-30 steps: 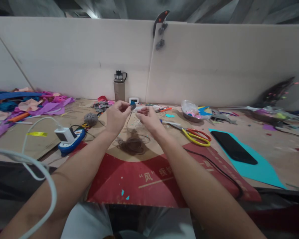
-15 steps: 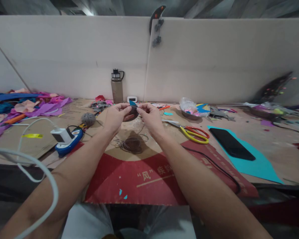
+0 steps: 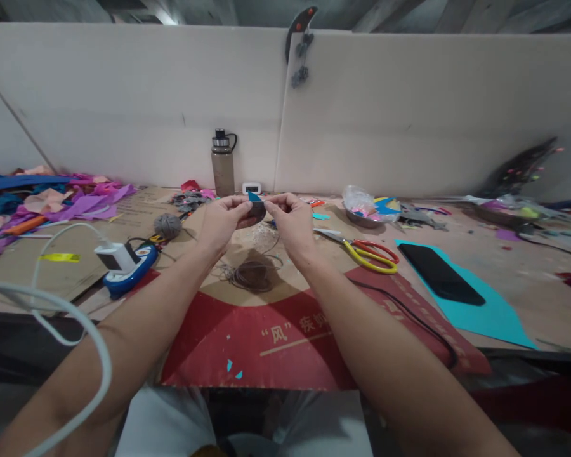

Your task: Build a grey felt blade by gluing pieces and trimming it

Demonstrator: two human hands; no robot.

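Note:
My left hand (image 3: pixel 221 219) is closed, pinching a small dark grey piece (image 3: pixel 257 211) between thumb and fingers. A pointed teal scrap (image 3: pixel 254 197) sticks up from its top. My right hand (image 3: pixel 291 221) is closed in a pinch at the right side of that piece; what lies between its fingertips is too small to make out. Below both hands, a loose coil of thin grey cord (image 3: pixel 250 274) rests on the cardboard, and one strand rises toward my right hand.
Yellow-and-red-handled scissors (image 3: pixel 371 257) lie to the right, beside a black phone (image 3: pixel 440 273) on a turquoise sheet (image 3: pixel 502 320). At left are a blue power strip (image 3: pixel 131 273), a grey yarn ball (image 3: pixel 167 225) and fabric scraps (image 3: pixel 52 203). A bottle (image 3: pixel 223 168) stands behind.
My right hand has shifted slightly, its fingertips now more to the right of the grey piece. My left hand keeps its pinch. The view has tilted a little.

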